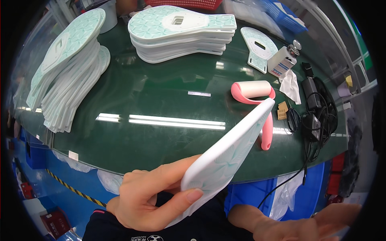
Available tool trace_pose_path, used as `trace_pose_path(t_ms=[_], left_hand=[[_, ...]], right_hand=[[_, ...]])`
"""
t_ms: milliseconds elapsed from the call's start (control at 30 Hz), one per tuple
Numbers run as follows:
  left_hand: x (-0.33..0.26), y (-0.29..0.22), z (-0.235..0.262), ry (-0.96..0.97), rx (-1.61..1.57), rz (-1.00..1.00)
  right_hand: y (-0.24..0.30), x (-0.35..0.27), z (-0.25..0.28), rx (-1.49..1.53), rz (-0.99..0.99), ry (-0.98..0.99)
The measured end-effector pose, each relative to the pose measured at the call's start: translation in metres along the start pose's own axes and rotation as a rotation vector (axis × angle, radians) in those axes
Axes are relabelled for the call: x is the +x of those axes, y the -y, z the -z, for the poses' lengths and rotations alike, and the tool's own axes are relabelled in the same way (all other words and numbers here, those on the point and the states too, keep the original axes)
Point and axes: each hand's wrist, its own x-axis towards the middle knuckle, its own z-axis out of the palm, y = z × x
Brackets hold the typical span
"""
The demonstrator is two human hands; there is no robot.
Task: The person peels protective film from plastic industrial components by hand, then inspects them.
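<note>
My left hand (155,197) is closed on the edge of a white plastic panel (227,156) with a pale green geometric pattern, thumb on the patterned face and fingers on the other side. The panel is tilted on edge above the near side of the table, its far tip in front of a pink-handled lint roller (251,89). Low at the right rim, my right hand (293,229) is apart from the panel. It is blurred and partly cut off, so whether it holds anything cannot be made out.
On the dark green table (161,96) stand a fanned stack (74,80) and a neat stack (181,36) of similar panels. To the right are a single panel (257,45), a pump bottle (283,60), a white cloth (290,86), scissors (294,120) and black cables (323,116).
</note>
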Motion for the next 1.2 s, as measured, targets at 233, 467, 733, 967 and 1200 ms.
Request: trace_pose_path(t_ms=[233,467,733,967,1200], left_hand=[[0.001,-0.001,-0.004,-0.028,-0.047,0.018],[0.007,0.008,-0.008,-0.132,-0.534,-0.014],[0.01,0.019,-0.004,-0.159,-0.654,-0.049],[0.013,0.018,-0.002,-0.168,-0.536,-0.001],[0.011,0.011,-0.006,-0.224,-0.57,0.002]], right_hand=[[-0.013,-0.01,0.001,0.042,0.31,-0.054],[-0.023,-0.019,0.069,-0.641,0.557,-0.865],[-0.054,-0.045,0.09,0.161,-0.06,-0.638],[-0.041,-0.029,0.076,-0.07,0.099,-0.909],[-0.039,-0.035,0.078,-0.032,0.298,-0.585]])
